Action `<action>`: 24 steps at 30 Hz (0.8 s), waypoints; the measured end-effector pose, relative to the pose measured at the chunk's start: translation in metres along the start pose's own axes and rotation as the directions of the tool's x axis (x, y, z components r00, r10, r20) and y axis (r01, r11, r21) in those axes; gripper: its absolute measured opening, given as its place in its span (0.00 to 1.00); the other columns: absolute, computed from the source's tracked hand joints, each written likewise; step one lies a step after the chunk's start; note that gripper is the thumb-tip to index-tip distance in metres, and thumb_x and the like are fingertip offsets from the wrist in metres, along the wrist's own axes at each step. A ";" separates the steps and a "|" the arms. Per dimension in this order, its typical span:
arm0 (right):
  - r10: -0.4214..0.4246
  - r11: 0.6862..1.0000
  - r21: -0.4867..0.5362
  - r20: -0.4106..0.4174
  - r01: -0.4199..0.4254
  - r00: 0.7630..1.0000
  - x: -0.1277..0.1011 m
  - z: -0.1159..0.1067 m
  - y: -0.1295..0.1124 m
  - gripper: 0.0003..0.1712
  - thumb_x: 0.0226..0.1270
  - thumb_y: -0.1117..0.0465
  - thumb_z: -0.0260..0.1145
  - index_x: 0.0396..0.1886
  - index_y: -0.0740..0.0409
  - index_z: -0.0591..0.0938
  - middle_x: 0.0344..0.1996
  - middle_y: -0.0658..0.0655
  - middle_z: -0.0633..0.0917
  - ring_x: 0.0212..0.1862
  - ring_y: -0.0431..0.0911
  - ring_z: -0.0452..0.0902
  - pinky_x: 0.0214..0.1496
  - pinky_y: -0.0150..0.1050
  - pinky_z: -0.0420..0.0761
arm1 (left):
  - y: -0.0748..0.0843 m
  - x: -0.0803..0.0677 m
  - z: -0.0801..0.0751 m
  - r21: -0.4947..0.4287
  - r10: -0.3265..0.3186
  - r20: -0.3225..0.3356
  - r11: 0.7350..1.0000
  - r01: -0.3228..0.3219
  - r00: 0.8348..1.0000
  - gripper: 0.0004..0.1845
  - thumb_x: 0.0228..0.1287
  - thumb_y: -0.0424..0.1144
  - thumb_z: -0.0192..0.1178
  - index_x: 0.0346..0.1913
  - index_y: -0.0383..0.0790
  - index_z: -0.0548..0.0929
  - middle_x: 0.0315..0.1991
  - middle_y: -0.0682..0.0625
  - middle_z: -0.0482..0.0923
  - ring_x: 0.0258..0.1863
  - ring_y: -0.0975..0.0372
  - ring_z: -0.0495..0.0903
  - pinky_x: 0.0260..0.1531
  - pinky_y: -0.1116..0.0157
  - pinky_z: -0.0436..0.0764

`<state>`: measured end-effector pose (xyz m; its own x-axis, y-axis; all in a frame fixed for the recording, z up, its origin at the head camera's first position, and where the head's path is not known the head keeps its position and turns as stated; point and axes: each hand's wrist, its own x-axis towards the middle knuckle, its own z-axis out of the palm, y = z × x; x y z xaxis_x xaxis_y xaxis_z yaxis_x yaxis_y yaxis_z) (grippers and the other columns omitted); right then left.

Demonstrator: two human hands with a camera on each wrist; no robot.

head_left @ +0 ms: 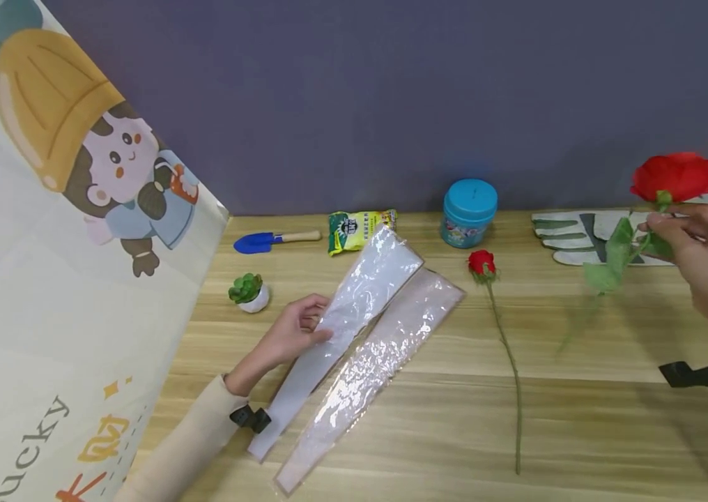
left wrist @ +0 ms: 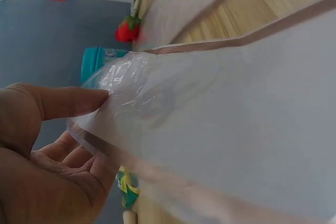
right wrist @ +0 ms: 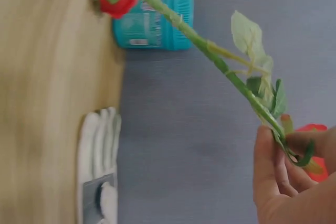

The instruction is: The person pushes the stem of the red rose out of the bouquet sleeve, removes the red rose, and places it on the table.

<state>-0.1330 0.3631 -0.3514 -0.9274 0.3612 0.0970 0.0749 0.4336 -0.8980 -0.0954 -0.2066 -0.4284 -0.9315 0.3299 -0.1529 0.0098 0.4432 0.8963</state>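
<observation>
Little writing can be read: the cartoon curtain [head_left: 47,265] hanging at 9 o'clock shows the letters "ucky" near its lower edge, beside orange characters too partial to make out. The yellow-green packet [head_left: 359,229] and the teal jar [head_left: 469,213] carry printed labels, but the print is too small to read.

The right hand [head_left: 702,254], raised at 3 o'clock, pinches a large red rose [head_left: 676,176] by its green stem just under the bloom. The flower is fully open, with bright red petals; pale green leaves hang from the stem, which slants down toward the surface [head_left: 580,418] without touching it. In the right wrist view the fingers [right wrist: 273,166] curl round the stem close to the leaves.

The left hand [head_left: 294,331], a little left of centre, holds the edge of a clear plastic sleeve [head_left: 354,307], a long tapering cone with a pale pinkish border and crinkled, shiny film. The left wrist view shows thumb and fingers [left wrist: 68,100] pinching its rim. A second sleeve [head_left: 379,362] of the same kind lies just beside it, partly under it.

A smaller red rose [head_left: 482,263] with a long thin stem lies flat on the surface toward 1 o'clock of the sleeves. Along the far edge, at 12 o'clock, lie a blue trowel [head_left: 266,241] with a wooden handle and white-and-green gloves [head_left: 580,237]. A small potted succulent [head_left: 249,291] stands near the curtain.
</observation>
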 end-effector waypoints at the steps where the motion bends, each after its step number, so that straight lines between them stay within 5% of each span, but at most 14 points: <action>1: 0.003 0.999 -0.038 0.031 -0.002 1.000 -0.001 0.001 0.003 0.09 0.81 0.52 0.59 0.53 0.32 0.79 0.36 0.21 0.78 0.42 0.20 0.71 0.37 0.12 0.71 | -0.002 0.000 -0.002 0.000 -0.009 0.004 1.000 0.009 1.000 0.27 0.60 0.23 0.69 0.63 0.29 0.77 0.51 0.32 0.85 0.38 0.61 0.80 0.38 0.72 0.83; 6: 0.011 0.985 -0.171 0.194 0.022 0.981 -0.006 0.004 0.022 0.11 0.81 0.49 0.57 0.57 0.36 0.78 0.35 0.17 0.77 0.46 0.19 0.66 0.40 0.15 0.69 | -0.012 0.000 -0.009 0.030 -0.048 0.016 0.998 0.047 0.999 0.27 0.60 0.23 0.69 0.63 0.30 0.77 0.50 0.32 0.85 0.35 0.61 0.81 0.35 0.71 0.84; 10: 0.032 0.964 -0.261 0.303 0.051 0.952 -0.010 0.007 0.036 0.14 0.82 0.45 0.57 0.58 0.41 0.78 0.37 0.16 0.74 0.44 0.18 0.64 0.43 0.23 0.69 | -0.017 -0.003 -0.014 0.107 -0.063 0.009 0.992 0.062 0.998 0.27 0.60 0.25 0.70 0.63 0.32 0.77 0.52 0.33 0.85 0.43 0.52 0.86 0.45 0.61 0.89; 14: 0.045 0.959 -0.273 0.393 0.070 0.918 -0.012 0.012 0.048 0.15 0.82 0.48 0.59 0.57 0.50 0.81 0.36 0.16 0.76 0.43 0.17 0.65 0.36 0.21 0.70 | -0.020 -0.006 -0.018 0.177 -0.076 0.009 0.982 0.073 0.997 0.28 0.60 0.28 0.70 0.64 0.32 0.77 0.56 0.31 0.83 0.54 0.41 0.85 0.57 0.48 0.87; 19: 0.046 0.968 -0.237 0.477 0.078 0.878 -0.015 0.022 0.058 0.06 0.80 0.52 0.62 0.51 0.36 0.82 0.38 0.14 0.75 0.42 0.13 0.67 0.36 0.19 0.74 | -0.025 -0.010 -0.021 0.223 -0.107 0.024 0.970 0.099 0.994 0.30 0.59 0.29 0.72 0.65 0.32 0.76 0.57 0.29 0.83 0.54 0.40 0.85 0.57 0.48 0.87; 24: 0.028 0.987 -0.151 0.528 0.061 0.849 -0.019 0.035 0.069 0.15 0.79 0.60 0.62 0.44 0.27 0.80 0.39 0.17 0.78 0.39 0.19 0.77 0.36 0.25 0.84 | -0.027 -0.014 -0.026 0.265 -0.103 0.035 0.960 0.090 0.994 0.34 0.56 0.31 0.74 0.67 0.28 0.75 0.49 0.34 0.83 0.47 0.49 0.85 0.50 0.55 0.89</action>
<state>-0.1229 0.3571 -0.4300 -0.9785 -0.1172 -0.1694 0.0723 0.5746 -0.8153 -0.0922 -0.2446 -0.4393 -0.9143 0.3116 -0.2586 0.0220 0.6760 0.7366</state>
